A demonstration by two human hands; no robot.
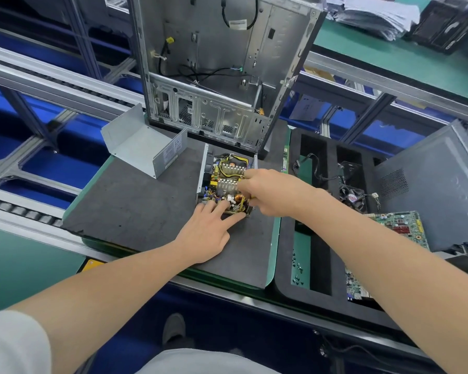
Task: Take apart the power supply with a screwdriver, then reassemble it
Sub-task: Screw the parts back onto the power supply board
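two finned heatsinks point(227, 184), copper coil point(238, 197) exposed in opened power supply point(200, 174); cover point(143, 147) aside

Power supply point(222, 182): open grey metal box, circuit board bare.
Left hand point(203, 236): straight fingers touching its near edge.
Right hand point(268, 193): fingers curled over its right side.
Cover point(143, 147): bent grey metal shell, behind-left of it.

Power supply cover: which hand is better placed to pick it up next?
Probably left. The cover lies left of the open supply, on the side of the left hand; the right hand is over the heat sinks.
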